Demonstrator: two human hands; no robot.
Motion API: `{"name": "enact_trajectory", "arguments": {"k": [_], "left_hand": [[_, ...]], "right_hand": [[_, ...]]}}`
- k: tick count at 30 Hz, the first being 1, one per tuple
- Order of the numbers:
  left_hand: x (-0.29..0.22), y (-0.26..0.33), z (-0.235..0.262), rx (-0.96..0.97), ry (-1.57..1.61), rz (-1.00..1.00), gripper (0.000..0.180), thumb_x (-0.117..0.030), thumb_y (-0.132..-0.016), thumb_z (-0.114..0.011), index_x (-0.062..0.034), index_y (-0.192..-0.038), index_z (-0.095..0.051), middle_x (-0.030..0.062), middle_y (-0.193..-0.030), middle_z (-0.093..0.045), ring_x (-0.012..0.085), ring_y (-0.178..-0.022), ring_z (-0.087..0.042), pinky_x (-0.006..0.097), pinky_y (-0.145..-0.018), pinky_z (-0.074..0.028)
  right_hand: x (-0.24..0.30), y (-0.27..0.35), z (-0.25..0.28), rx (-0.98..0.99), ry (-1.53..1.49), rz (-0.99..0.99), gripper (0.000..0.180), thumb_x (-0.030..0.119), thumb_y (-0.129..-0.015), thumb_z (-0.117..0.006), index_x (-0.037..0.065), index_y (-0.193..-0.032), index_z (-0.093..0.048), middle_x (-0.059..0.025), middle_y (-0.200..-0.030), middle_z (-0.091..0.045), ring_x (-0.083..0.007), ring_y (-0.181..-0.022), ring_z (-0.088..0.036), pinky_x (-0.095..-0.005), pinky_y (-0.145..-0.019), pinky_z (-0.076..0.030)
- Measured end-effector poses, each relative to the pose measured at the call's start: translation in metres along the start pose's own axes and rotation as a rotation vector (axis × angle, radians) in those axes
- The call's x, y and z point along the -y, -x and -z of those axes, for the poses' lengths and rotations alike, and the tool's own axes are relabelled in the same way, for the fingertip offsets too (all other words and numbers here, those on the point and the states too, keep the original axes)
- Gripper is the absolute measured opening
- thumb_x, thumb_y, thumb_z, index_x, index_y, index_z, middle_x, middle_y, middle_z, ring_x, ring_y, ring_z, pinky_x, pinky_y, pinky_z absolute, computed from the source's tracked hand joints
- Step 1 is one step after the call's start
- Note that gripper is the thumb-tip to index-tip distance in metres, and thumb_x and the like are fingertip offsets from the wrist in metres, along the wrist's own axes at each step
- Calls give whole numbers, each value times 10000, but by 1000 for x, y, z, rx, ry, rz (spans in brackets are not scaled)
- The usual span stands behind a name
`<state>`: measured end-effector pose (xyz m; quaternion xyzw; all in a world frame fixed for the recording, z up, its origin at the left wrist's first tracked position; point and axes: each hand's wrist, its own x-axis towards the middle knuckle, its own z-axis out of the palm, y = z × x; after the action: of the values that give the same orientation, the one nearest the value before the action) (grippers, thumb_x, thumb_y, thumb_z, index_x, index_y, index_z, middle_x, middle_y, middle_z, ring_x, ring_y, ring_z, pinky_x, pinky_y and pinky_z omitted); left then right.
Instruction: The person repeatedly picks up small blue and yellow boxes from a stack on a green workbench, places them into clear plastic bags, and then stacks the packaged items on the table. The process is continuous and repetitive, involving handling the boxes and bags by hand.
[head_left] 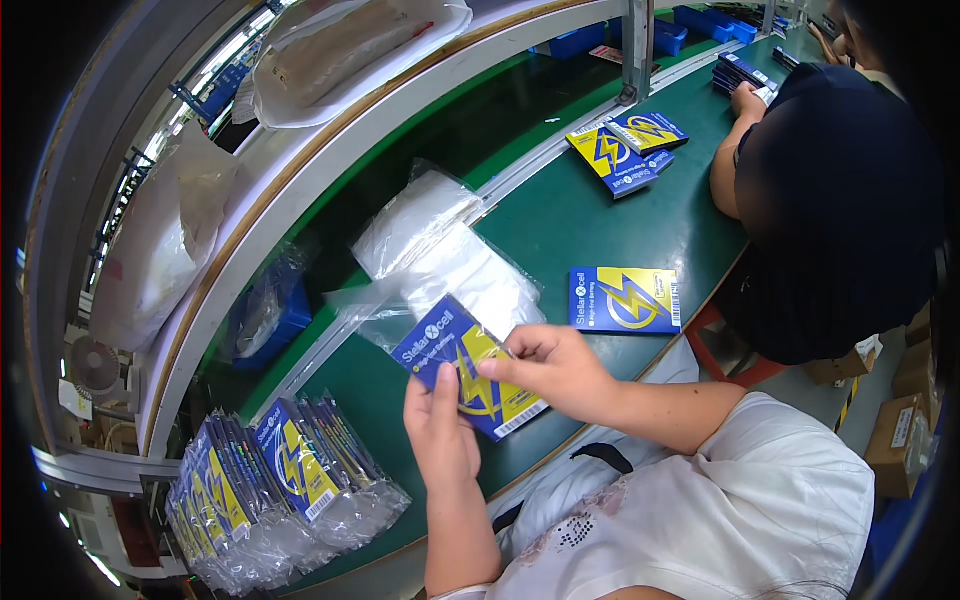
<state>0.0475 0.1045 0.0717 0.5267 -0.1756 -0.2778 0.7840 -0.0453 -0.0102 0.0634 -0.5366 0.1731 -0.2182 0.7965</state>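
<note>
Both left hand (440, 437) and right hand (560, 375) clamp a flat blue-and-yellow cardboard box (470, 385), apparently for bagging; insertion likely requires alignment.

A head-worn fisheye looks down — close over left hand (440, 432) and right hand (562, 374).

- A green worktop (545, 215) runs alongside a wood-edged white shelf (335, 165).
- A metal post (637, 50) rises behind.
- Cardboard boxes (892, 440) stand on grey floor (826, 405).
- A strip light (102, 569) glows lower left.
</note>
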Motion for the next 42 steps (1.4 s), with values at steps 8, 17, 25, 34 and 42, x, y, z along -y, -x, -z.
{"name": "enact_trajectory", "arguments": {"k": [8, 17, 25, 34, 42], "left_hand": [[-25, 13, -5, 52, 181, 71, 280, -76, -951, -476, 42, -1205, -481, 165, -1169, -586, 223, -1023, -614, 371, -883, -509], [-24, 35, -11, 383, 79, 356, 388, -154, -978, -498, 45, -1306, -443, 137, -1248, -552, 221, -1133, -548, 355, -965, -441], [-67, 54, 4, -37, 30, 150, 492, 36, -834, -572, 42, -1306, -431, 154, -1142, -587, 208, -1000, -600, 328, -859, -483], [-88, 52, 86, -408, -1551, -496, 392, -123, -879, -583, 16, -1240, -518, 198, -1381, -408, 369, -1298, -385, 471, -1052, -305], [-84, 25, 111, -480, -1875, -855, 217, -107, -881, -558, -45, -1062, -659, 134, -1249, -552, 315, -1114, -517, 434, -944, -373]], "right_hand": [[42, 10, 20, 305, 621, 217, 766, 141, -738, -761, 37, -1394, -380, -172, -996, -646, -245, -709, -654, -307, -633, -516], [57, 34, 15, -54, 610, 960, 299, -49, -772, -583, 38, -1055, -622, -127, -888, -643, -248, -646, -594, -339, -612, -476], [32, 35, -17, 651, 617, 977, 480, 110, -805, -652, 5, -1254, -519, -112, -1040, -605, -269, -853, -584, -380, -718, -445], [24, 21, 12, 506, 634, 644, 589, 105, -795, -659, 8, -1336, -446, -141, -945, -609, -287, -822, -612, -369, -714, -487], [31, 22, 41, 253, 703, 609, 463, 27, -804, -644, -15, -1250, -527, -128, -936, -612, -210, -765, -602, -307, -697, -498]]}}
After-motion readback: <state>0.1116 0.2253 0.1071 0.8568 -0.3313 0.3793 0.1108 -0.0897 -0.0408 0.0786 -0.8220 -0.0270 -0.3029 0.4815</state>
